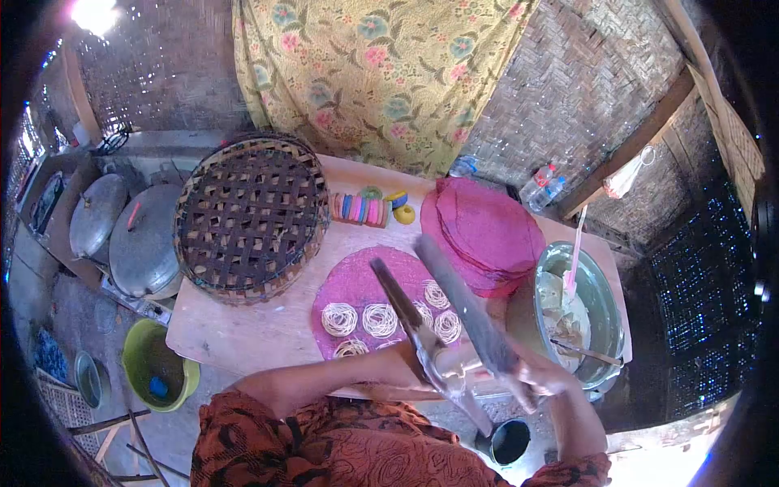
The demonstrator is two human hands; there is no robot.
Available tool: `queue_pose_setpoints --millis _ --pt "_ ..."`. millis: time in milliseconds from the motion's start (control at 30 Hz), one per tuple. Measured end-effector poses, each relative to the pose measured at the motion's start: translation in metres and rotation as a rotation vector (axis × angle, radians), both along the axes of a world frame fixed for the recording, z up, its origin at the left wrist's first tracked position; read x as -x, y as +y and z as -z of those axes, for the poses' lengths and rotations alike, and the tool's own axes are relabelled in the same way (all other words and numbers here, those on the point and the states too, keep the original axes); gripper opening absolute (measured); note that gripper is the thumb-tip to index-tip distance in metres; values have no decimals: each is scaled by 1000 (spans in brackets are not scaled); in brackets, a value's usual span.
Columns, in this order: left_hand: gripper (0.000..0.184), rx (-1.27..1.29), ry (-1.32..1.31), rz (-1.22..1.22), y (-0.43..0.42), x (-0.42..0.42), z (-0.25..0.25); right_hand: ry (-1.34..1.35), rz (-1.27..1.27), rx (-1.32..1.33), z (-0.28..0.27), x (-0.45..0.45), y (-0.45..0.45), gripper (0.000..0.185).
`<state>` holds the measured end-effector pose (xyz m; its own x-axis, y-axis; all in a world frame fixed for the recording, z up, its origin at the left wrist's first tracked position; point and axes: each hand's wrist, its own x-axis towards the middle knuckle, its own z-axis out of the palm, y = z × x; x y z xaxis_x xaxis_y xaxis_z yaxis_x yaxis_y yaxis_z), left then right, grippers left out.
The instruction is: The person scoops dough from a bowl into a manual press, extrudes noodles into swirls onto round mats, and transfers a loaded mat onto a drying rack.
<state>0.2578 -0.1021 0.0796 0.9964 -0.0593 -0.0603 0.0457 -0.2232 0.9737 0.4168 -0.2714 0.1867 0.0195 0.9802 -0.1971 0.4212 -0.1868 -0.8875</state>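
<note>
A two-handled hand press with dark long bars (464, 308) is held above the near edge of the table, tilted away from me. My left hand (412, 367) grips its left side near the middle, the fingers partly hidden behind the bar. My right hand (537, 375) is closed around the lower part of the right bar. Just beyond the press lies a round pink mat (357, 276) bearing several coiled nests of pale strands (380, 321). The press covers part of the mat and some nests.
At right stands a large bucket of pale dough (542, 280) with a pink-handled spatula (576, 256). Stacked pink mats (487, 231) lie at the back, a woven basket (251, 219) at left. Lidded pots (146, 243), a green basin (193, 377) and a dark bucket (511, 442) surround the table.
</note>
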Motion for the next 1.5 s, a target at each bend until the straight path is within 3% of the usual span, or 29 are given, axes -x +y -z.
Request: queue_pose_setpoints --millis 33,100,167,200,233,300,367,400,433,500,567,633,700,833,900,933,1000,1067,1133,1233,1300,1433,1467,1500 --pt "70 12 -3 2 6 6 2 197 -54 31 7 -8 -6 92" --pt "92 217 43 115 36 21 -54 542 -150 110 27 -19 -15 95" --pt "116 121 -475 141 56 1 -50 771 -209 192 45 -27 -19 99" --pt "136 623 -462 153 61 -12 -69 842 -224 222 53 -33 -17 101" --pt "126 865 -604 139 65 -24 -91 895 -234 251 59 -39 -14 103" --pt "95 1090 -771 224 76 -49 -134 967 -249 286 68 -53 -8 107" --pt "83 855 -749 64 111 -103 -144 1023 -253 313 73 -74 4 111" --pt "79 929 -699 24 131 -120 -140 1035 -246 309 73 -84 11 113" --pt "76 1005 -644 -16 148 -135 -130 1039 -232 304 75 -94 19 115" --pt "74 1400 -484 -91 183 -169 -78 1037 -166 288 77 -117 43 120" --pt "72 1617 -525 -103 208 -195 -6 1015 22 368 80 -130 70 104" --pt "70 1686 -655 9 224 -210 60 958 103 462 87 -134 96 97" --pt "71 1782 -710 -159 235 -220 122 895 184 552 101 -136 109 91" --pt "66 1761 -770 -140 235 -215 146 865 288 658 106 -134 117 77" --pt "49 1887 -787 -243 237 -217 134 518 253 657 93 -138 122 77" --pt "49 1889 -787 -244 240 -214 126 474 292 627 90 -137 124 74" --pt "47 1713 -749 -380 246 -201 99 473 280 592 89 -134 129 74" --pt "47 1695 -760 -349 250 -188 82 529 260 505 81 -120 133 63" --pt "47 1677 -771 -318 248 -180 71 547 261 507 73 -114 126 63" --pt "49 1730 -759 -320 235 -176 71 546 274 499 57 -110 115 64" --pt "58 1812 -803 -164 229 -186 76 432 289 514 51 -115 111 64" --pt "61 1699 -838 -272 244 -190 68 349 292 446 58 -120 122 59" --pt "47 1668 -818 -351 248 -186 61 361 312 395 58 -111 128 57" --pt "47 1662 -819 -354 248 -179 57 363 307 392 62 -112 127 57"
